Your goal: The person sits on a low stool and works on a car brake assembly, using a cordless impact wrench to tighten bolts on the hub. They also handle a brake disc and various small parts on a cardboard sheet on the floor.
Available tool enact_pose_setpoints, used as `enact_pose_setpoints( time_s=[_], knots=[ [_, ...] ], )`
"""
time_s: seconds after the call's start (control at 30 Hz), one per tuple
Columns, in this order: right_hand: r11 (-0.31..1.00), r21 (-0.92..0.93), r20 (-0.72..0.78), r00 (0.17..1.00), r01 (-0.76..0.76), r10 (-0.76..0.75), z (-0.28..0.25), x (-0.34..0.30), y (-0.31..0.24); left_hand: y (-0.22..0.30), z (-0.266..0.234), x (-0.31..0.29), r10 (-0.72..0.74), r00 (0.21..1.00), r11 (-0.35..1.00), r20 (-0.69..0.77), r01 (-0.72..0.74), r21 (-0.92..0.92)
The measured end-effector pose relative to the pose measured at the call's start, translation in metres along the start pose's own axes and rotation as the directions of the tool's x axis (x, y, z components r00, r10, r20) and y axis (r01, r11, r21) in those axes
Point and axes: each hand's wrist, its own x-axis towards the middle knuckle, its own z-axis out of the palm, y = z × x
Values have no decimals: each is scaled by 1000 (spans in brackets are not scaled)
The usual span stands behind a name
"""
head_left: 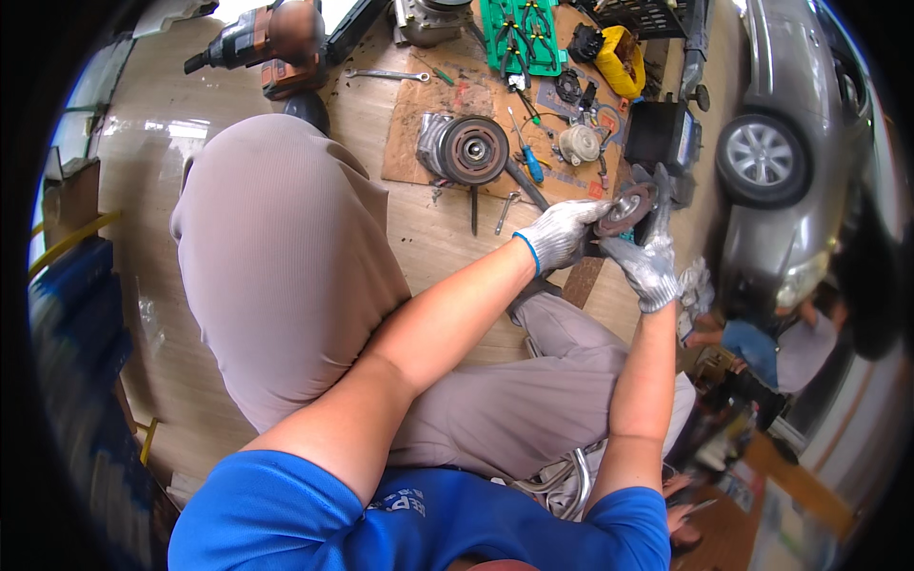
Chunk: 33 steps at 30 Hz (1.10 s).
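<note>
Disc [625, 211] held between left hand [562, 231] and right hand [647, 259].

Bright; glare on floor [157, 171]; edges bent, seemingly blurred.

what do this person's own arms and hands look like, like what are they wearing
The left hand wears a whitish knitted glove with a blue cuff edge. The right hand has a similar glove, its ribbed cuff pale, with greyer fingers. Both forearms are bare below short blue sleeves.
</note>
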Motion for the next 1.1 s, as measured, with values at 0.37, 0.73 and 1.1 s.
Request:
enact_pose_setpoints(
  time_s=[0.37,0.73,1.1],
  knots=[
    [994,-93,20,998,-56,58,59,1,7,11,-44,-29,-67,961,997,-270,77,27],
    [870,-489,177,984,65,26,131,40,-8,-3,-170,-59,300,953,-231,39,33,972],
    [719,-675,268,963,165,31,184,98,-35,-1,-146,-71,179,940,-220,-292,327,919]
  ],
)
